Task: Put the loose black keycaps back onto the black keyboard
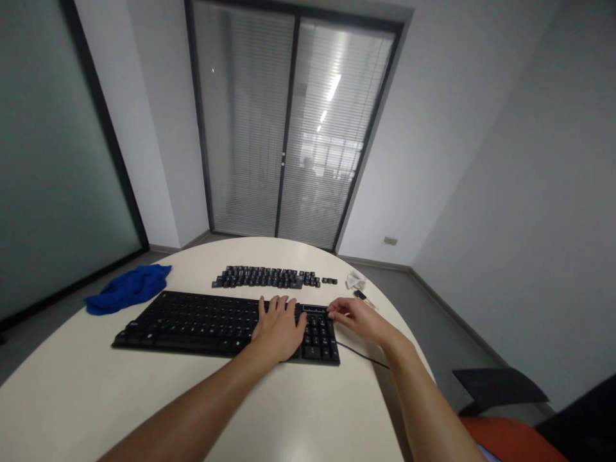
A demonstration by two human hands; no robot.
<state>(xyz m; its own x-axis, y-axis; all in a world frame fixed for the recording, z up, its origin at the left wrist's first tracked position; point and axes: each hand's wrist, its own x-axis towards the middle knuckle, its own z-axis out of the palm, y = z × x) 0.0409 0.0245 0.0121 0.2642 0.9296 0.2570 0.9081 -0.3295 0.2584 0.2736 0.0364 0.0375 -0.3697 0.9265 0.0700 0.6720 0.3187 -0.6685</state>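
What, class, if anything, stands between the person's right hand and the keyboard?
Nothing visible does: the right hand is at the far right corner of the keyboard. The left hand rests on it further left, and the loose keycaps lie beyond it.

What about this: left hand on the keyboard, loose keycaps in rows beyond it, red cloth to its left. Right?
One fix: the cloth is blue, not red, per the head view. Left hand on the keyboard, keycaps beyond: correct.

Left hand (280,328) flat across black keyboard (202,322)
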